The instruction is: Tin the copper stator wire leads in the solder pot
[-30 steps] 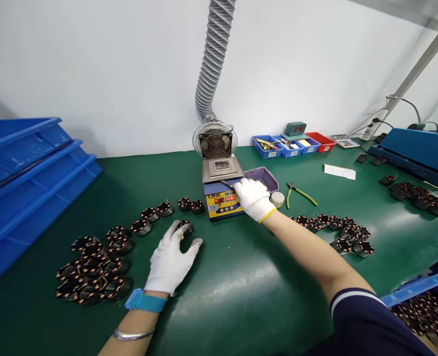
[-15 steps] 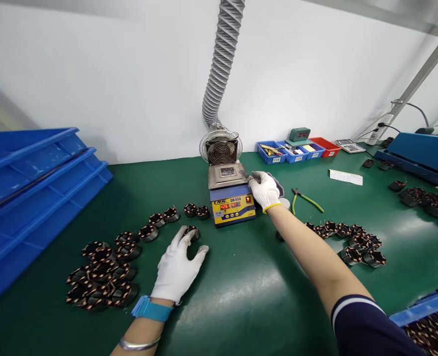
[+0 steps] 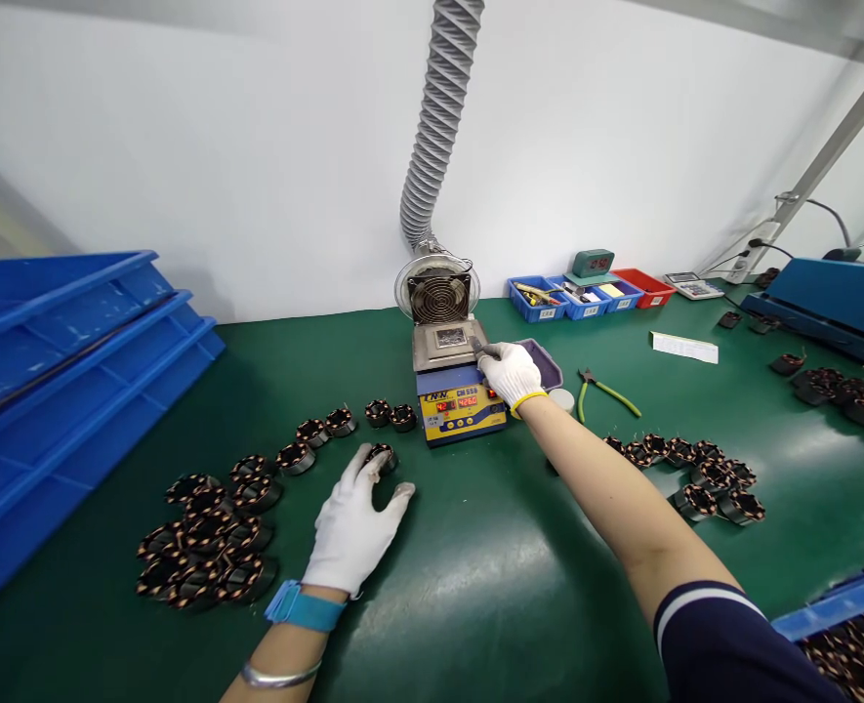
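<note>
My left hand (image 3: 354,527), in a white glove, lies with thumb spread wide and its fingertips against one copper-wound stator (image 3: 383,457) on the green table. The thumb does not touch that stator. At the solder pot (image 3: 461,410), my gloved right hand (image 3: 511,374) is closed on a small flat grey scraper (image 3: 476,346). The scraper's tip is at the right edge of the shiny solder bath (image 3: 451,337), and most of its handle is hidden by the fingers. A short line of stators (image 3: 312,433) runs from the pot toward a larger cluster (image 3: 204,537) at left.
Behind the pot stand a fan (image 3: 438,298) and a grey duct (image 3: 438,127). Green-handled cutters (image 3: 611,393), a purple tray (image 3: 545,363) and more stators (image 3: 714,476) lie to the right. Blue crates (image 3: 72,361) border the left; small tool bins (image 3: 538,301) stand at the back.
My right hand has shifted slightly left and lower with the scraper, over the pot's front right corner, uncovering more of the purple tray. My left hand has kept its pose at the stator.
</note>
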